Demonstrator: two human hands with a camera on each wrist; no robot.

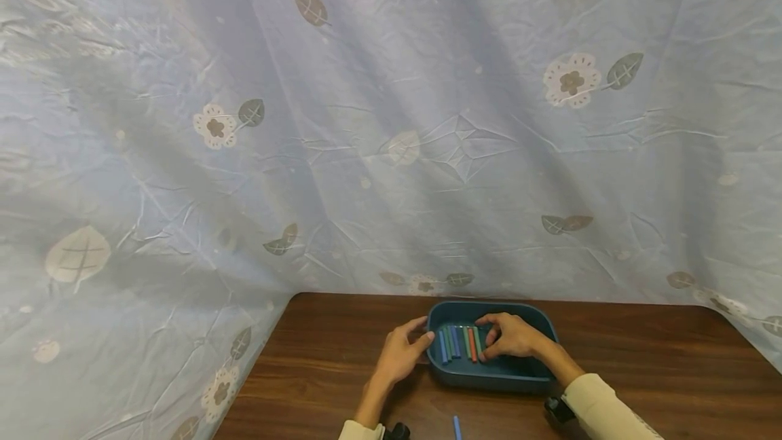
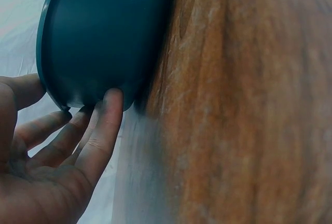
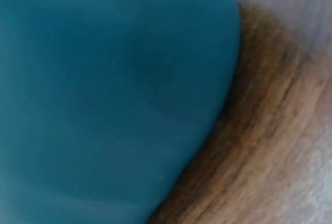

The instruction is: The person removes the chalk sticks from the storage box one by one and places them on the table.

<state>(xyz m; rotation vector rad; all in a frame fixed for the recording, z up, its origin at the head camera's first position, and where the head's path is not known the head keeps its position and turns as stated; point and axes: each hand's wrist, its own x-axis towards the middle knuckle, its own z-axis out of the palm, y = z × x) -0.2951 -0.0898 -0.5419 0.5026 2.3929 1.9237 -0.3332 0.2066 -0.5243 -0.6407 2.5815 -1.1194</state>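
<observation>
A dark teal tub [image 1: 473, 380] stands on the table with several short coloured sticks lying side by side in its left part. Among them are a blue stick [image 1: 442, 346] at the left and an orange-red stick [image 1: 472, 345]. My left hand [image 1: 398, 356] holds the tub's left end, thumb at the rim and fingers against the outer wall [image 2: 104, 42]. Inside the tub, my right hand [image 1: 513, 336] pinches a green stick [image 1: 478, 339] endwise between thumb and index finger, right beside the orange-red one. In the right wrist view the tub's wall [image 3: 119, 89] hides that hand.
Another blue stick [image 1: 457, 428] lies on the brown wooden table [image 1: 318, 372] in front of the tub. A pale patterned sheet [image 1: 366, 223] hangs behind the table's far edge and down its left side.
</observation>
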